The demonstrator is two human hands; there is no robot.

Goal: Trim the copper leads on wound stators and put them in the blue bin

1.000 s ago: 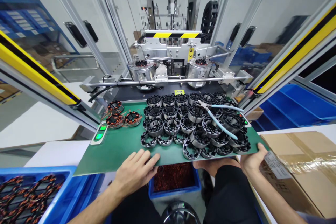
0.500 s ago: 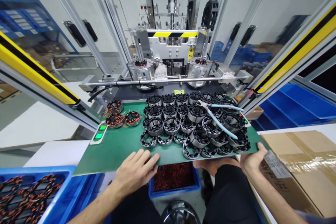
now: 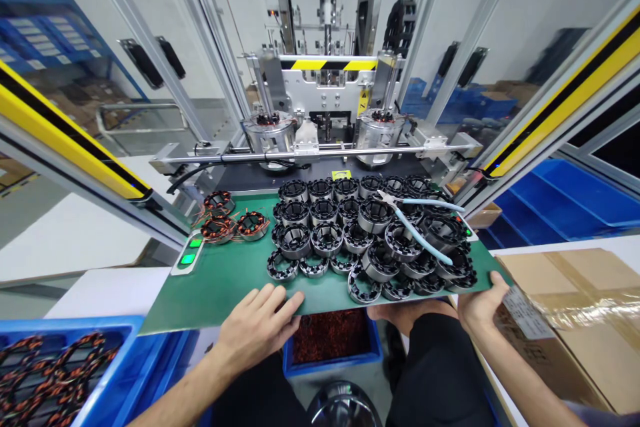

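My left hand rests on the front edge of the green work surface, fingers lying loosely bent with nothing in them. At the right front corner, my right hand lies against the edge, its thumb on top and its other fingers hidden. Several black and silver ring cores stand in stacked rows between my hands and the machine. Pliers with pale blue handles lie open across the right-hand stacks. Wound cores with copper wire sit at the back left of the surface.
The winding machine stands behind, with wound cores on two round fixtures. A blue crate of wound cores is at lower left. A cardboard box lies right. Below the edge is a blue bin with reddish scraps.
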